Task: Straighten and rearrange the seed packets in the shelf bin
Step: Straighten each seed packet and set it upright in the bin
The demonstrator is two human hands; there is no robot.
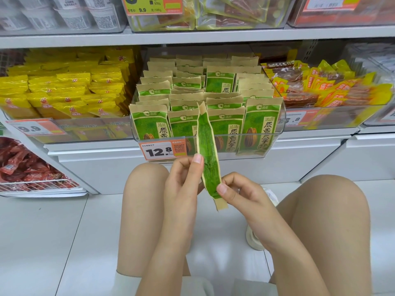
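- Squatting, both bare knees splayed wide, forearms coming up between them from the bottom edge.
- Left hand (183, 178) raised higher, palm facing right, fingers curling, thumb tip pointing up and pressing the side of the seed packet (208, 154) near its middle.
- Right hand (239, 192) sitting lower and to the right, knuckles up, fingers curling inward, thumb pinching the packet's lower end.
- Both hands gripping the same packet edge-on to the camera, held upright with a slight tilt.
- Wrists close together, roughly straight; forearms converging upward.
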